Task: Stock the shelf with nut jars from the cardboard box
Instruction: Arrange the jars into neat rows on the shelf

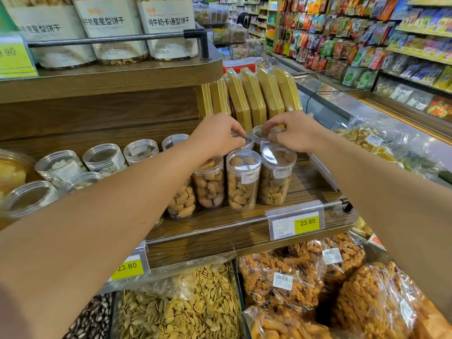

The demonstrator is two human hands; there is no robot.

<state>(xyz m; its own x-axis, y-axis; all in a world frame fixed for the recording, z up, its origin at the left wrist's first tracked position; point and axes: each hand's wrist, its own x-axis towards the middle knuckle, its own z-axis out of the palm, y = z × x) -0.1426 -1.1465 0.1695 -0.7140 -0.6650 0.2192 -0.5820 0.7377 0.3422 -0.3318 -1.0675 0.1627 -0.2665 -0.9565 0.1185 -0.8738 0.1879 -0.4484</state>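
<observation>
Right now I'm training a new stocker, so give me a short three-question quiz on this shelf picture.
1. True or false: both hands are at the back-row jars, behind the front nut jars.
2. What figure is printed on the yellow price tag on the shelf rail?
3. What stands directly behind the jars? A) yellow flat boxes B) bottles C) tins

Key:
1. True: left hand and right hand have fingertips on the lids there.
2. 23.80
3. A, the yellow flat boxes.
</observation>
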